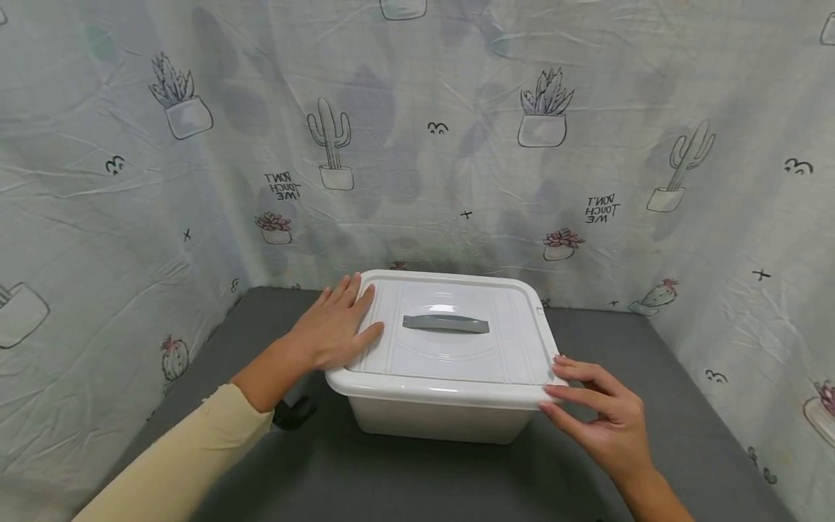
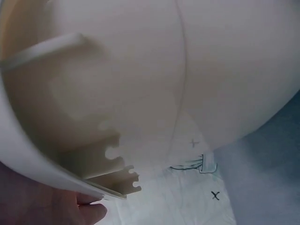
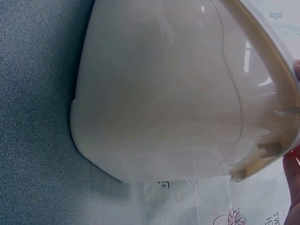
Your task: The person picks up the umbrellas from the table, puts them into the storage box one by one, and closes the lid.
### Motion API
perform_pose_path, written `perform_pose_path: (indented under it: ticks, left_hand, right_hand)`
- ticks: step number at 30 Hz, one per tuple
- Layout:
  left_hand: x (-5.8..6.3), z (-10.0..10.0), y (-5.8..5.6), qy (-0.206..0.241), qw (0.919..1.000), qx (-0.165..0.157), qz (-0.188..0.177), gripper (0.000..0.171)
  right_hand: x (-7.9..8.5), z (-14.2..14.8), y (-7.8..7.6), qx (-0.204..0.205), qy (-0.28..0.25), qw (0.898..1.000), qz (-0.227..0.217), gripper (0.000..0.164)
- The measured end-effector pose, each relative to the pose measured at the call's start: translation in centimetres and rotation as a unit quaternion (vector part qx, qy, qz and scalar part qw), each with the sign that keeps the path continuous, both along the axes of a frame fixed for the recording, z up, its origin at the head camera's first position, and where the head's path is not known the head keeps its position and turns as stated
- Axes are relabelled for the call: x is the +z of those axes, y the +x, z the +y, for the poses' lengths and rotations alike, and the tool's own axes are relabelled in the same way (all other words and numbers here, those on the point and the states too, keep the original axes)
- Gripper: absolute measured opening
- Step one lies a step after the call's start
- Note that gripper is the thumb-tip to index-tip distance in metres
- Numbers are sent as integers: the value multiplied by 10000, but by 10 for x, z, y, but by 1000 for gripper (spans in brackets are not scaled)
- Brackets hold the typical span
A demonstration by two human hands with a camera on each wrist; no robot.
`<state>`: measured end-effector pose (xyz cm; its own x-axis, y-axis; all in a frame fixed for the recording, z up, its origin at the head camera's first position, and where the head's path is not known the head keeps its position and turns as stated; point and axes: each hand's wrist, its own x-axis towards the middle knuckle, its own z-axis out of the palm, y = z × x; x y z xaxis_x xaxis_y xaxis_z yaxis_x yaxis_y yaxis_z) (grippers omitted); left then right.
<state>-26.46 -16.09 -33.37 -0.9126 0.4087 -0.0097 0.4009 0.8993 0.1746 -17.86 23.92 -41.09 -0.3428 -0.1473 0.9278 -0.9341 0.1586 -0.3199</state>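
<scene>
A white lid (image 1: 450,359) with a grey handle (image 1: 446,324) covers a white plastic storage box (image 1: 443,420). Across the lid's left edge rests my left hand (image 1: 335,330), palm down with fingers extended. My right hand (image 1: 603,417) pinches the front right corner of the lid's rim, thumb at the outer edge and fingertips on top. Both wrist views look at the box's side walls, one at the left wall (image 2: 225,70) and one at the right wall (image 3: 154,93), with the lid's overhanging rim above. What the box contains is hidden.
The box stands on a dark grey cloth surface (image 1: 417,478). Behind it and at both sides hangs a pale curtain (image 1: 443,174) printed with cacti. A small black object (image 1: 295,413) shows beneath my left wrist.
</scene>
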Motion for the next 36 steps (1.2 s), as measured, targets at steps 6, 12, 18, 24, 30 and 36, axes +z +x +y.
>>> perform_pose_path:
  ticks: [6, 12, 18, 24, 30, 36]
  left_hand:
    - [-4, 0, -1, -10, 10000, 7, 88, 77]
    - [-3, 0, 1, 8, 10000, 13, 85, 76]
    - [-4, 0, 2, 49, 10000, -8, 85, 76]
    - [-4, 1, 2, 78, 9999, -25, 92, 76]
    - [-5, 1, 2, 45, 9999, -5, 104, 77]
    - [-3, 2, 2, 26, 9999, -10, 146, 78]
  right_hand:
    - [-4, 2, -2, -201, 8, 9997, -143, 22]
    - [-5, 0, -1, -116, -60, 9998, -169, 22]
    - [-4, -2, 0, -16, -101, 9998, -149, 22]
    - [-8, 1, -2, 104, -175, 9997, -151, 23]
    - [-8, 1, -2, 93, -165, 9996, -187, 23]
    - [-2, -2, 0, 137, -191, 9996, -140, 23]
